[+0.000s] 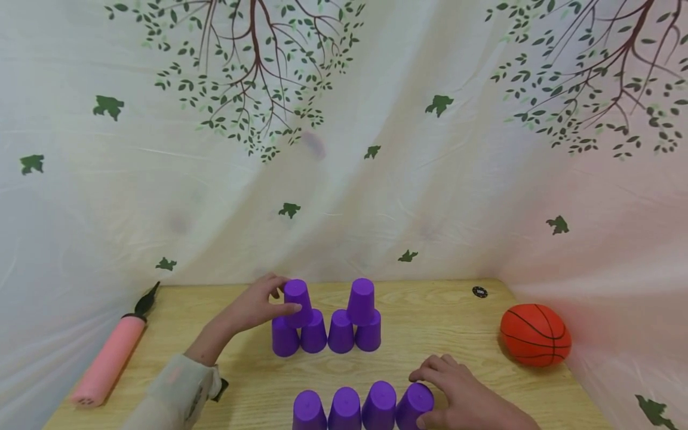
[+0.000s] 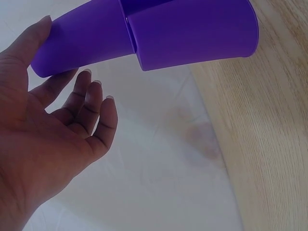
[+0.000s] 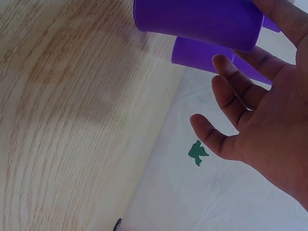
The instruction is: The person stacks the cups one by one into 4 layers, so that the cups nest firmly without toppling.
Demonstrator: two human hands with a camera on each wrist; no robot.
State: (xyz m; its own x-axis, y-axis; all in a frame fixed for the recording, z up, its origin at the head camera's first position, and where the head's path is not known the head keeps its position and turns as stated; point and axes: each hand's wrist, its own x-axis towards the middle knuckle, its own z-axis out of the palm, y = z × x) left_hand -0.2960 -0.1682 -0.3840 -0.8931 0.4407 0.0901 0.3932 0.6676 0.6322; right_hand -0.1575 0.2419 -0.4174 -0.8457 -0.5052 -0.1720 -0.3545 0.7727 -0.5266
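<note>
Purple cups (image 1: 362, 298), two tiers
At seven o'clock, your left hand (image 1: 257, 306) pinches an upper cup (image 1: 298, 292), likely steadying it across two base cups (image 1: 314, 335); at five, your right hand (image 1: 459, 391) pinches an end cup (image 1: 414, 404).

No legible text. Only candidate: black disc (image 1: 480, 292), far right of table (image 1: 441, 316); white marks across its centre, too small to read. Right-wrist view catches just its edge, also unreadable.
</note>
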